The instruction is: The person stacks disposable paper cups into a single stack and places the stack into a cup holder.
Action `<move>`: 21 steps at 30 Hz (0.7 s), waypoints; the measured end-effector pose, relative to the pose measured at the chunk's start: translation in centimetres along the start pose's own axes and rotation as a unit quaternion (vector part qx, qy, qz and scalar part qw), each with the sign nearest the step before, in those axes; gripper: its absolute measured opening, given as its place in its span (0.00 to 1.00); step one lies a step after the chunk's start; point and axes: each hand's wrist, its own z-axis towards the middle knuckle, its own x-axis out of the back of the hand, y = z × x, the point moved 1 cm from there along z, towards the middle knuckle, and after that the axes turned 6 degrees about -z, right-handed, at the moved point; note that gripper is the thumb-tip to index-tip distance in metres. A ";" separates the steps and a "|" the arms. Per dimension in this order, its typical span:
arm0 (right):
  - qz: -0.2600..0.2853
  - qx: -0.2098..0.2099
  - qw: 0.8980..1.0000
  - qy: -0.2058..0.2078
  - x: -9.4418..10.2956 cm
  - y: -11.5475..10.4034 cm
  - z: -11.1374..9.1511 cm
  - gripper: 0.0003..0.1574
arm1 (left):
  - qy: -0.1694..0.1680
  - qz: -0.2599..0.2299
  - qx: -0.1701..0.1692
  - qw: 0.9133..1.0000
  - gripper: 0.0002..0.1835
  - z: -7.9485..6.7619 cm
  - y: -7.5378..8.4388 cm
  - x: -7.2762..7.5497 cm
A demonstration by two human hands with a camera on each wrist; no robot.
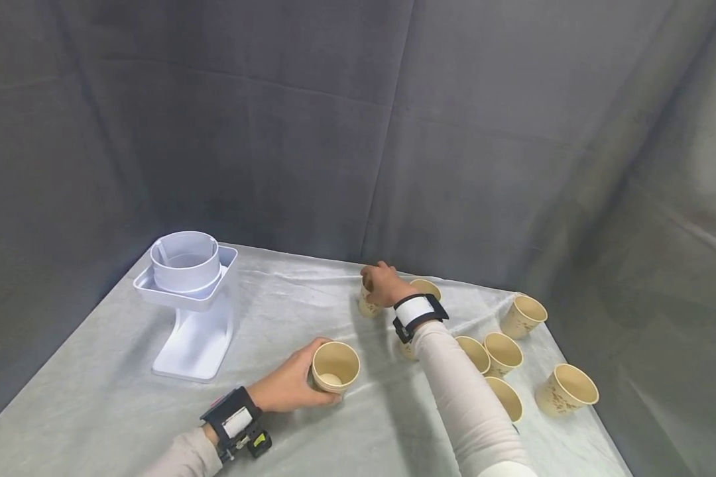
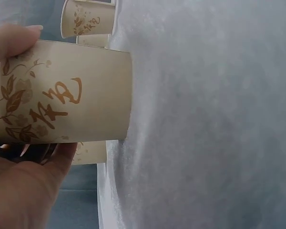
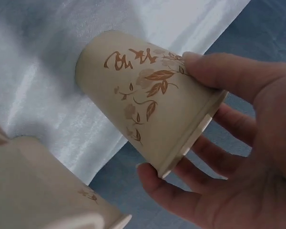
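Note:
My left hand grips a beige paper cup at front centre, thumb and fingers round its side and its mouth facing up. In the left wrist view that cup shows brown leaves and lettering, its base close to the cloth. Farther back, my right hand holds another paper cup by its rim, thumb on one side and fingers on the other. In the head view the hand covers part of this cup. Beside it stands a paper cup, partly hidden by the right wrist.
Several more paper cups stand at the right, among them one near the table edge and one at the back; the right forearm overlaps some. A white stand carrying a round white holder is at the left. Grey curtains enclose the cloth-covered table.

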 end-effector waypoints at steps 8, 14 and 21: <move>0.014 -0.018 1.000 0.003 0.1 -0.1 -0.6 0.35 | -0.003 0.003 -0.014 1.000 0.42 0.2 -0.3 -0.2; 0.004 0.008 0.999 0.032 0.9 -0.9 -1.9 0.36 | -0.007 0.002 -0.022 1.000 0.42 0.3 -0.4 -0.1; 0.032 0.072 0.992 0.102 2.9 -2.4 -3.8 0.35 | -0.005 -0.006 -0.026 1.000 0.41 0.2 -0.7 0.2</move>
